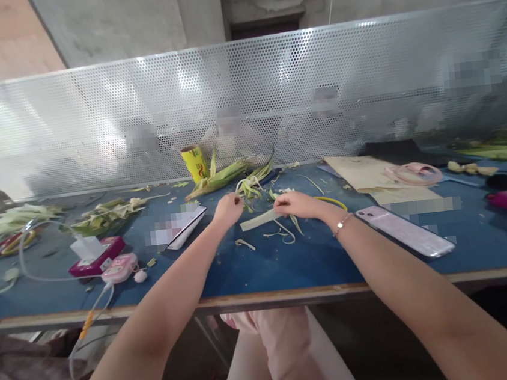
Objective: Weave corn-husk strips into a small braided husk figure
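My left hand (pixel 229 212) is closed in a pinch just above the blue table, beside a braided-looking clump of pale green corn husk (pixel 249 187). What lies between its fingertips is too small to make out. To its right, my right hand (pixel 298 204) has its fingers bent together over the right end of a flat, pale corn husk strip (pixel 259 220), which it appears to pinch. Thin curled husk shreds (pixel 287 232) lie below the right hand. Behind both hands rests a larger bundle of corn husks (pixel 222 177), next to a yellow cardboard tube (pixel 194 163).
A phone (pixel 187 224) lies left of my hands; another phone (pixel 405 231) lies by my right forearm. Farther left are a magenta box (pixel 97 256), a pink case (pixel 120 269) with a cable, and more husks (pixel 109 217). A perforated metal screen (pixel 226 102) borders the table's back.
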Motion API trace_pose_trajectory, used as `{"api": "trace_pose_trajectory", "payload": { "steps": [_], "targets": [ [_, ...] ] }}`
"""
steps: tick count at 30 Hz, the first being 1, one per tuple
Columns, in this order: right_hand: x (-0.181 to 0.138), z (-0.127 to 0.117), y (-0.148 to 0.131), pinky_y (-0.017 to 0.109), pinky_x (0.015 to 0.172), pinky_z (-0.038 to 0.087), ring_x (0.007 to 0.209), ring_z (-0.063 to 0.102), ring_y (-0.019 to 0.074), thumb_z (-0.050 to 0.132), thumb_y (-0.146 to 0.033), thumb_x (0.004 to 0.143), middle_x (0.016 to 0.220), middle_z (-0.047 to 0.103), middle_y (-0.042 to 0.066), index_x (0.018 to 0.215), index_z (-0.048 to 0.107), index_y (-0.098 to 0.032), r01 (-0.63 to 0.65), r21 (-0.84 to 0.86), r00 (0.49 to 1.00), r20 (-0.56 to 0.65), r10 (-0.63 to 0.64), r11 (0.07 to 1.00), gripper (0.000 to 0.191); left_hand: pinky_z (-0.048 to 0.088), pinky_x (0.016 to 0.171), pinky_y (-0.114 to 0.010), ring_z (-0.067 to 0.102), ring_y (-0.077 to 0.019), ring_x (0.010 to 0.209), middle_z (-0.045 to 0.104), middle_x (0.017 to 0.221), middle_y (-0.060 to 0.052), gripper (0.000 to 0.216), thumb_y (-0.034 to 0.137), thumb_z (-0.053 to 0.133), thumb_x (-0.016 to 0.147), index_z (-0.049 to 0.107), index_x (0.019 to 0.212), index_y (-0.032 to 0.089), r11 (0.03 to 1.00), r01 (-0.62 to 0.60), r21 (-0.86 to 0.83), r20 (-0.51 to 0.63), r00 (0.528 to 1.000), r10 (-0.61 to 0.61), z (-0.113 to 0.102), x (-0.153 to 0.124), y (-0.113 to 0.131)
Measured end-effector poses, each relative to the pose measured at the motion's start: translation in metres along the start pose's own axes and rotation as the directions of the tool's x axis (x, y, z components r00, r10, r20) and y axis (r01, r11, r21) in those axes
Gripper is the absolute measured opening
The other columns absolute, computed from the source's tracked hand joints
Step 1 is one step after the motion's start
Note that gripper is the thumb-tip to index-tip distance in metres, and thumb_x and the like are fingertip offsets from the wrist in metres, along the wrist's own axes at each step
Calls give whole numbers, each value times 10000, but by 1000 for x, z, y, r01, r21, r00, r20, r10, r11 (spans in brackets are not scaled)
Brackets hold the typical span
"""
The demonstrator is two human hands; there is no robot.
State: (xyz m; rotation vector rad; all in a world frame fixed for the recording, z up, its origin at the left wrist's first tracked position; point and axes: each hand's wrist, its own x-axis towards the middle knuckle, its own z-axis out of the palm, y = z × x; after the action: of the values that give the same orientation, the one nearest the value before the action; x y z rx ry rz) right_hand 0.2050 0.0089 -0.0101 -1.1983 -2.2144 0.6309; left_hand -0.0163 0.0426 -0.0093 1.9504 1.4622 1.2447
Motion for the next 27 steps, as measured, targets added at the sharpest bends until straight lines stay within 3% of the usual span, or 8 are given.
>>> {"api": "trace_pose_trajectory", "payload": {
  "steps": [5, 9, 12, 14, 18, 21, 23, 27],
  "targets": [
    [6, 9, -4, 221, 490, 378, 486, 497, 97, 539, -296, 761, 537, 541, -25, 667, 540, -178, -111, 401, 961, -189, 201, 909, 151, 422, 650, -249, 551, -134, 691, 587, 709, -32, 251, 392, 534, 766, 584, 692, 157, 827, 128, -547, 42, 991, -125, 4, 0, 12],
    [13, 20, -5, 214, 468, 385, 442, 478, 87, 501, -276, 781, 532, 541, -34, 692, 494, -192, -126, 589, 933, -202, 296, 798, 122, 448, 667, -241, 552, -101, 657, 571, 691, 4, 266, 361, 684, 663, 545, 747, 151, 775, 52, -630, 60, 998, -18, 9, -8, 18],
    [14, 25, -5, 228, 492, 418, 489, 533, 109, 490, -275, 786, 568, 588, -20, 745, 515, -202, -123, 564, 958, -149, 247, 817, 88, 463, 637, -255, 541, -95, 606, 558, 664, 20, 200, 232, 687, 642, 523, 724, 151, 816, 49, -576, 26, 999, -42, 11, -12, 19],
    [14, 26, -6, 247, 541, 446, 554, 566, 127, 510, -261, 765, 603, 608, -8, 735, 549, -200, -101, 450, 972, -144, 183, 887, 79, 470, 625, -258, 545, -100, 620, 561, 685, 17, 142, 184, 647, 656, 533, 734, 152, 819, 51, -571, -7, 998, -66, 10, -11, 18],
    [11, 29, -12, 307, 705, 469, 715, 579, 150, 618, -256, 683, 831, 617, 40, 756, 605, -181, -36, 162, 933, -347, 91, 986, 105, 453, 612, -242, 552, -100, 621, 569, 670, 29, 238, 126, 657, 617, 502, 793, 163, 862, -12, -507, -71, 997, -27, 5, -10, 21],
    [8, 31, -21, 346, 776, 460, 815, 578, 169, 625, -345, 704, 975, 586, 77, 856, 584, -177, 44, 169, 879, -475, 42, 985, 231, 430, 576, -242, 547, -105, 558, 573, 606, 41, 325, 138, 680, 603, 445, 824, 177, 876, 13, -483, 28, 1000, 0, 5, -14, 27],
    [7, 32, -27, 344, 758, 461, 826, 572, 176, 610, -383, 719, 941, 592, 70, 865, 559, -182, 106, 186, 858, -513, 4, 977, 253, 399, 547, -233, 522, -100, 518, 556, 571, 52, 344, 135, 679, 596, 422, 818, 184, 881, 11, -473, 111, 993, 47, 7, -19, 31],
    [8, 35, -31, 323, 693, 453, 729, 563, 167, 609, -338, 711, 779, 599, 27, 821, 544, -193, 136, 166, 870, -491, -37, 977, 193, 330, 528, -216, 463, -80, 503, 522, 568, 65, 360, 86, 663, 563, 448, 833, 191, 905, -132, -405, 164, 963, 214, 12, -28, 32]
  ]
}}
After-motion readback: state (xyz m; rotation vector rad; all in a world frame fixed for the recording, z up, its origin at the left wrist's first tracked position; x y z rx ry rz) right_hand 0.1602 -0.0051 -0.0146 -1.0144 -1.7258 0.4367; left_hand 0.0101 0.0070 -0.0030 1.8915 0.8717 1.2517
